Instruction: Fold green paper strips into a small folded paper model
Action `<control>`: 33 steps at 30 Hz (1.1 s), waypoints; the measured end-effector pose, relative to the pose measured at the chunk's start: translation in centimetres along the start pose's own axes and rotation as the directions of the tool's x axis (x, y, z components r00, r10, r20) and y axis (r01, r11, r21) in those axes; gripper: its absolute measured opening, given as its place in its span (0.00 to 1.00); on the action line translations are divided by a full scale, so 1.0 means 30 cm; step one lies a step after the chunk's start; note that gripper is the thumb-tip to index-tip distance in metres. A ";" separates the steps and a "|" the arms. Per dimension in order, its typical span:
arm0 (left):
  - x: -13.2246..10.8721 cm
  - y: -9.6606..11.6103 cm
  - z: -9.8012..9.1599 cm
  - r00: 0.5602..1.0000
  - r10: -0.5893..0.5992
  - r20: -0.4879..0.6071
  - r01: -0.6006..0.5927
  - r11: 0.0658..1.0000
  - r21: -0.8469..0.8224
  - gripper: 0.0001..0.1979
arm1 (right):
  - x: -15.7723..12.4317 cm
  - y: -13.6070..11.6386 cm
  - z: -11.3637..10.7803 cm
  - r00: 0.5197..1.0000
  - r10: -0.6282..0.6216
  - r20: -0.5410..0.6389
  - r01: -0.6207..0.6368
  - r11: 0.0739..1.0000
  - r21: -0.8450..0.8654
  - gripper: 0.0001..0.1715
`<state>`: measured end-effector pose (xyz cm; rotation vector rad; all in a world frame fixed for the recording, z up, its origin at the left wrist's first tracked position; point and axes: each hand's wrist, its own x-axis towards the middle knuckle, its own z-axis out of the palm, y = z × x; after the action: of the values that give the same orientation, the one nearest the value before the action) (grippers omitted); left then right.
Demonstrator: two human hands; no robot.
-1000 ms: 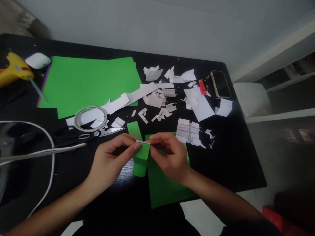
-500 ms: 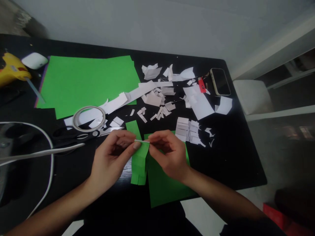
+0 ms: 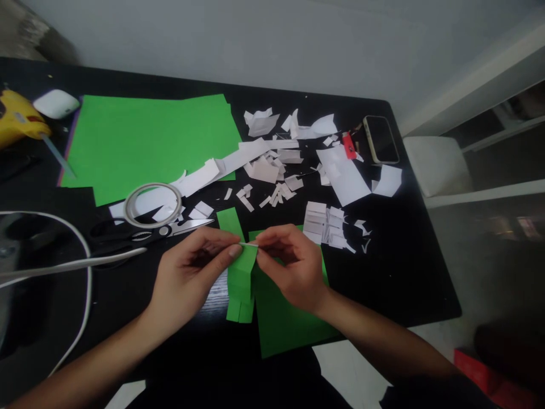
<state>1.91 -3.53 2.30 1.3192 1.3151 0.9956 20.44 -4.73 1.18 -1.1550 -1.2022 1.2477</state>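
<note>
Between my two hands a creased green paper strip [image 3: 240, 281] hangs down, its top edge folded over and showing a thin white line. My left hand [image 3: 193, 270] pinches that top edge from the left with thumb and forefinger. On the other side my right hand [image 3: 293, 264] grips the right end of the same edge, fingers curled. Slits are cut into the strip's lower end. Behind it lies another narrow green strip [image 3: 230, 222]. A green sheet [image 3: 287, 324] rests on the table under my right hand. Scissors [image 3: 164, 230] lie partly open beyond my left hand.
A large green sheet [image 3: 149, 130] lies at the back left, with a tape roll [image 3: 131, 211] at its front edge. White paper scraps [image 3: 266, 169] cover the middle. A yellow glue gun [image 3: 21, 119], white cable [image 3: 87, 295], red lighter [image 3: 349, 146] and phone [image 3: 380, 139] lie around.
My left thumb and forefinger have slid slightly right along the folded top edge, closer to my right hand. The right hand keeps its grip, almost unmoved.
</note>
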 end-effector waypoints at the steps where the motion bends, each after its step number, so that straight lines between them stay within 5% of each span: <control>1: 0.000 0.000 0.000 1.000 -0.008 0.001 0.008 1.000 -0.004 0.03 | 0.000 0.000 0.000 1.000 0.002 -0.001 -0.002 1.000 0.000 0.09; 21: 0.006 0.004 -0.003 0.999 -0.017 0.030 0.018 0.999 -0.035 0.03 | 0.000 0.000 0.003 0.999 0.036 -0.008 -0.036 0.999 0.030 0.08; 28: 0.000 -0.017 -0.008 0.990 0.137 0.042 -0.140 0.987 0.079 0.04 | 0.004 -0.003 0.002 0.999 0.042 -0.016 -0.042 0.999 0.023 0.08; 33: -0.009 -0.018 -0.020 0.931 0.355 0.085 -0.364 0.896 0.253 0.07 | 0.003 -0.002 0.004 0.999 0.043 -0.020 -0.042 0.999 0.029 0.08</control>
<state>1.19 -3.79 1.90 1.8276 1.2306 1.0618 20.33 -4.65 1.25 -1.1751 -1.1468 1.2780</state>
